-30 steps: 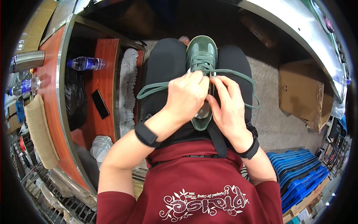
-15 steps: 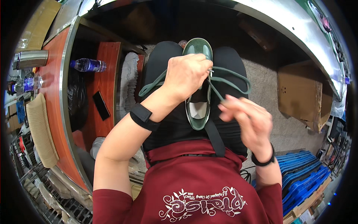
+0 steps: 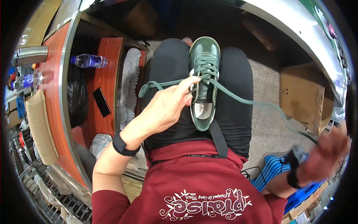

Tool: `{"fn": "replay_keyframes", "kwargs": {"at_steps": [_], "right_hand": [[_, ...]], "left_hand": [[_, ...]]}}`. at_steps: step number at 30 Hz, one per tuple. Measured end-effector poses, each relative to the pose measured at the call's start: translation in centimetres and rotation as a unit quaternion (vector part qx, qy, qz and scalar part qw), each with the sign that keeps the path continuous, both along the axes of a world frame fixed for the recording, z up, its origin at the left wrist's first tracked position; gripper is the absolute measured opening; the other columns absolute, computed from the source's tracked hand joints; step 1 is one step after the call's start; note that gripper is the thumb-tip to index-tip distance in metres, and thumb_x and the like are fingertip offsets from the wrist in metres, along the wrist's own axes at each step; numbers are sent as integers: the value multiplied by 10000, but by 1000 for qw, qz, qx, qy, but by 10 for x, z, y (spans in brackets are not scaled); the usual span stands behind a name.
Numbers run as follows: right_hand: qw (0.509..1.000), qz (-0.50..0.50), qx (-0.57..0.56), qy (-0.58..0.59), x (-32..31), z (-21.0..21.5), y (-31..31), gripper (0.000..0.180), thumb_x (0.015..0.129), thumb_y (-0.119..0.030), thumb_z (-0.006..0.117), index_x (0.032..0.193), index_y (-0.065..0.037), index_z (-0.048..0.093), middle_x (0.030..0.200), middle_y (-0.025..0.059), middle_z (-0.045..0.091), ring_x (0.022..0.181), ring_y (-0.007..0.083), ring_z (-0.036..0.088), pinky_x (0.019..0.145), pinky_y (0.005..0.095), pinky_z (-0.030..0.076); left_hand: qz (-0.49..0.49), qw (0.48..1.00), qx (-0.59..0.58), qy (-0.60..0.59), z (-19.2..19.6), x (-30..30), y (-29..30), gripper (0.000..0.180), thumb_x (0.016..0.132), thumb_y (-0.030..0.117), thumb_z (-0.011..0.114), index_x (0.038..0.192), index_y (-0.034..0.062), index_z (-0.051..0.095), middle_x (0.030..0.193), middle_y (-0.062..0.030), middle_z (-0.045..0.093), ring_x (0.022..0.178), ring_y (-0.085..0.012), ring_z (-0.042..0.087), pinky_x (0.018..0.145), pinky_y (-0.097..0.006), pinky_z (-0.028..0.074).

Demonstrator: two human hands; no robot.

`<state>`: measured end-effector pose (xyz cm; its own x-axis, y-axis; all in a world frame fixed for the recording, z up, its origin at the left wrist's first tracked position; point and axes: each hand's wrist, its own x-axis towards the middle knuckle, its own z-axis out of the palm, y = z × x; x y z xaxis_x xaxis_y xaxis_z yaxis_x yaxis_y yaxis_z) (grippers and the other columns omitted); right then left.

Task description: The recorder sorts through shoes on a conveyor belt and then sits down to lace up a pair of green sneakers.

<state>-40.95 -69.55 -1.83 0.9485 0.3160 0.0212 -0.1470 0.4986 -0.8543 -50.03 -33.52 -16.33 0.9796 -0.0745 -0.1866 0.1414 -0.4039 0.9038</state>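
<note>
Left fingers point(image 3: 189, 82) at shoe point(image 3: 204, 46); right hand point(image 3: 325, 156) (blurred) holds lace point(image 3: 261, 103).

This looks like a workshop or stockroom. A metal-edged wooden workbench point(image 3: 54, 76), a cardboard box point(image 3: 299, 93) and stacked blue plastic pieces point(image 3: 270, 171) show it.

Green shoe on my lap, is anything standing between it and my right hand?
Nothing visible blocks the way: the green lace simply runs from the green shoe, across the right thigh, to the blurred right hand.
</note>
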Motion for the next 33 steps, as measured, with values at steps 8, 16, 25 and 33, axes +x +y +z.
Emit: {"fn": "replay_keyframes", "kwargs": {"at_steps": [8, 16, 25, 33], "right_hand": [[719, 80, -554, -413, -21, -141, 184, 173, 788, -140, 716, 941, -75, 668, 724, 48, 493, 582, 223, 549, 510, 330, 453], [688, 53, -595, -413, -17, -168, 197, 200, 793, -112, 699, 989, -76, 685, 735, 58, 511, 614, 217, 589, 535, 331, 477], [690, 51, -598, -405, -16, -182, 202, 253, 784, -94, 700, 1032, -57, 667, 773, 67, 528, 623, 239, 598, 554, 345, 492], [653, 25, -631, -419, -20, -184, 211, 196, 780, -61, 653, 975, -54, 643, 771, 73, 550, 649, 240, 628, 547, 337, 512]], "left_hand": [[71, 908, 335, -243, -37, 13, 1, 137, 810, 67, 657, 946, 55, 640, 781, -74, 659, 678, -244, 612, 620, -349, 475], [121, 905, 298, -280, -40, 23, 0, 151, 725, 30, 686, 873, 56, 666, 843, -38, 655, 740, -206, 599, 644, -329, 455], [83, 895, 340, -275, -39, 30, -6, 129, 713, 28, 668, 841, 34, 653, 791, -36, 564, 760, -203, 554, 662, -324, 465], [110, 949, 198, -220, -38, 24, -13, 365, 848, 45, 602, 1209, 23, 553, 776, -148, 642, 696, -299, 636, 623, -397, 510]]}}
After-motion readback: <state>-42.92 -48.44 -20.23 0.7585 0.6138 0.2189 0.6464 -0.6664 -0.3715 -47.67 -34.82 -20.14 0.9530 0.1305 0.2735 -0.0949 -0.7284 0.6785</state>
